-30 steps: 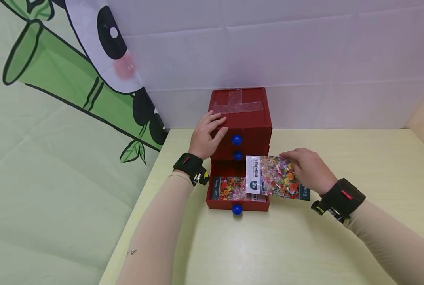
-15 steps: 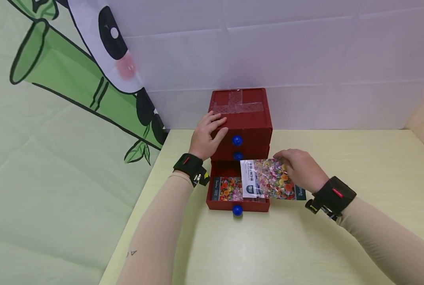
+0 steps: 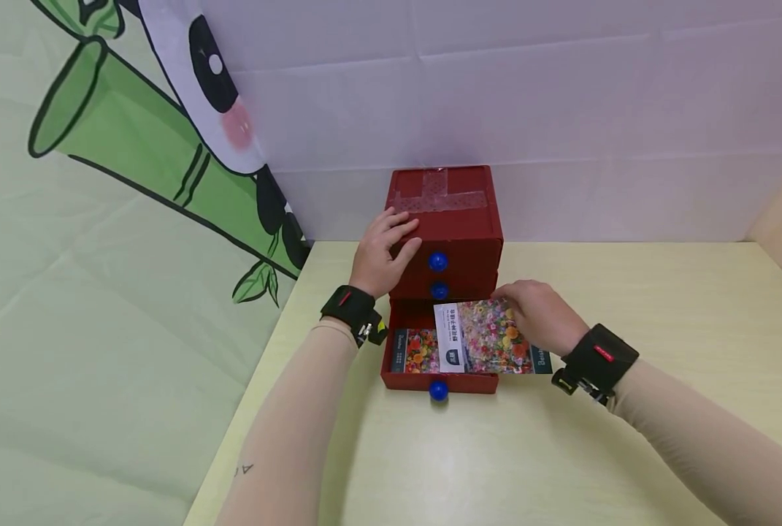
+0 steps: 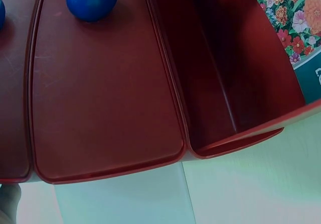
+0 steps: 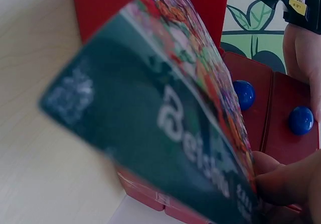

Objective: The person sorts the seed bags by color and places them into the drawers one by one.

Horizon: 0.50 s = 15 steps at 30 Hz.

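Note:
My right hand pinches a flower-printed seed packet by its far edge, held over the right part of a pulled-out bottom drawer. Close up, the right wrist view shows the packet's dark green end and my thumb and finger at its edge. A second flower-printed packet lies in the drawer, partly covered by the held one. My left hand rests on the left top edge of the red drawer cabinet, fingers spread.
Blue round knobs stick out from the drawer fronts; the upper drawers are pushed in. The cabinet stands on a pale wooden table against a white cloth backdrop. A printed green curtain hangs at the left.
My right hand has carried the seed packet leftward and slightly down, so it covers more of the drawer and the packet inside. The left hand stays in place on the cabinet.

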Each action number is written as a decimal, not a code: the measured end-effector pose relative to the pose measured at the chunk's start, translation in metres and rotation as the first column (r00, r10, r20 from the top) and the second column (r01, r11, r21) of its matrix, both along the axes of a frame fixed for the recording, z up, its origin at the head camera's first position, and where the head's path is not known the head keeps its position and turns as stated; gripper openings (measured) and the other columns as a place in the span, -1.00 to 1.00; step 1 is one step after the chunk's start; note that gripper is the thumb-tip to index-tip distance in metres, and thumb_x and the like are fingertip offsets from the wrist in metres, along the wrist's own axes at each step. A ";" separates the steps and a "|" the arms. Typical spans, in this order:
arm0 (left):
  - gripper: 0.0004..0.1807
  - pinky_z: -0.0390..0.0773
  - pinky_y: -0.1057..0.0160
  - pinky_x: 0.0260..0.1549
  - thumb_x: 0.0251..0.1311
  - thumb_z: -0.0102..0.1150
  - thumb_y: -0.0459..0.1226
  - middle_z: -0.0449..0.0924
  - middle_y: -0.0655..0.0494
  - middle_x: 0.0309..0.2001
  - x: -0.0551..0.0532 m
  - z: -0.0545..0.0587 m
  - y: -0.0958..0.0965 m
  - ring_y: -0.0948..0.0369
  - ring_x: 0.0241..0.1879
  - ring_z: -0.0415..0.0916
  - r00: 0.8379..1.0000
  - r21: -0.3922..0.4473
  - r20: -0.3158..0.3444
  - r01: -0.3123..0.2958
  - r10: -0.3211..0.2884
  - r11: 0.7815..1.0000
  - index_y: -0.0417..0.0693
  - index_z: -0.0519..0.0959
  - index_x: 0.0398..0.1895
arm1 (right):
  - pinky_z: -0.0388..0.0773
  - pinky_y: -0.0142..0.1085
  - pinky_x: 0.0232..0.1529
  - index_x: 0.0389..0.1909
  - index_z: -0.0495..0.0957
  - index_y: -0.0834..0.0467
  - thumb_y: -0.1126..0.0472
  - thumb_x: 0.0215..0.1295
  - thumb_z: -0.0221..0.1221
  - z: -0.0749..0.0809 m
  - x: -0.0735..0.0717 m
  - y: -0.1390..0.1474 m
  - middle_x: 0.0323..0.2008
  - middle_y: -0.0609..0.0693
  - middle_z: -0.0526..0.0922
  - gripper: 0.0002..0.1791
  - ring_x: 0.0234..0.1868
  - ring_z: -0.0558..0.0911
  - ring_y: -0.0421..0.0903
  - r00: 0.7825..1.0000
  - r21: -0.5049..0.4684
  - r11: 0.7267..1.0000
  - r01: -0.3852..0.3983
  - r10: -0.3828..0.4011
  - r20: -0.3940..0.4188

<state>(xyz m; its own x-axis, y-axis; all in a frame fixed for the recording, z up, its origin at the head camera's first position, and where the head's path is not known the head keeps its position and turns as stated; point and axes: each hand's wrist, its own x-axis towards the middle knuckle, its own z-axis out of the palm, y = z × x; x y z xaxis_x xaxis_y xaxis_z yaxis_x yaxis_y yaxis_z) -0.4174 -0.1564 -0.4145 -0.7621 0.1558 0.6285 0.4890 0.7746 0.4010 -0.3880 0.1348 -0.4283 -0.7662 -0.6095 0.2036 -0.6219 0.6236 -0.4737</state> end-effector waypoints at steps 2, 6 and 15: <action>-0.55 0.11 0.11 0.31 0.30 0.05 0.00 0.38 0.06 0.26 0.000 -0.001 0.001 0.25 0.37 -0.04 1.000 -0.001 0.003 -0.004 0.004 1.000 0.04 0.49 0.18 | 0.55 -0.01 -0.06 -0.05 0.58 0.25 0.38 0.31 0.05 -0.001 -0.002 -0.002 -0.20 0.12 0.64 -0.75 -0.22 0.55 0.01 1.000 0.008 1.000 -0.015 0.015 0.006; -0.55 0.12 0.10 0.31 0.30 0.06 -0.01 0.38 0.06 0.25 -0.001 -0.002 0.002 0.24 0.37 -0.03 1.000 0.001 0.004 -0.009 0.009 1.000 0.04 0.49 0.18 | 0.57 -0.04 -0.08 -0.05 0.58 0.27 0.41 0.27 0.07 -0.003 -0.006 -0.004 -0.20 0.13 0.64 -0.74 -0.24 0.55 0.00 0.999 0.010 0.999 -0.032 0.032 0.038; -0.55 0.13 0.10 0.30 0.30 0.06 -0.01 0.39 0.05 0.25 -0.006 -0.004 0.004 0.23 0.36 -0.02 1.000 -0.010 -0.001 -0.022 0.022 1.000 0.03 0.50 0.18 | 0.56 -0.03 -0.06 -0.06 0.59 0.27 0.39 0.30 0.05 -0.011 -0.015 -0.012 -0.19 0.15 0.63 -0.75 -0.23 0.54 0.01 0.995 0.016 0.998 -0.064 0.063 0.079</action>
